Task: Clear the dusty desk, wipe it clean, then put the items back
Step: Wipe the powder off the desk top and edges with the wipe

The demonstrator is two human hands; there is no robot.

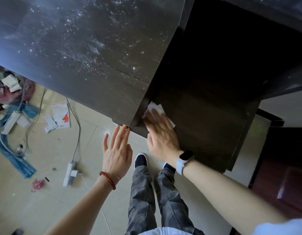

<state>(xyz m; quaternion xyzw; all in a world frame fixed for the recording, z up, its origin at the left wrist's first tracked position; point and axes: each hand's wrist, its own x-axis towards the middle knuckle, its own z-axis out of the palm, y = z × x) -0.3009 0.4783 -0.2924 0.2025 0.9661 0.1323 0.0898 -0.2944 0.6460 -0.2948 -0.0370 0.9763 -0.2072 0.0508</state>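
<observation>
The dark wooden desk top (89,48) fills the upper left, speckled with white dust. Beside it on the right sits a lower dark shelf surface (206,102). My right hand (161,133) lies flat with straight fingers on a white tissue (155,107), pressing it onto the lower surface next to the desk's side panel; the hand is motion-blurred. My left hand (117,150) is held open, fingers straight, its fingertips at the desk's near corner (128,127).
On the tiled floor (45,192) at left lie the removed items: papers (61,114), cables, a white power strip (69,173), blue cloth (14,158), a pink bag (38,184). A dark red-brown door or cabinet (285,175) stands at right. My feet are below the desk corner.
</observation>
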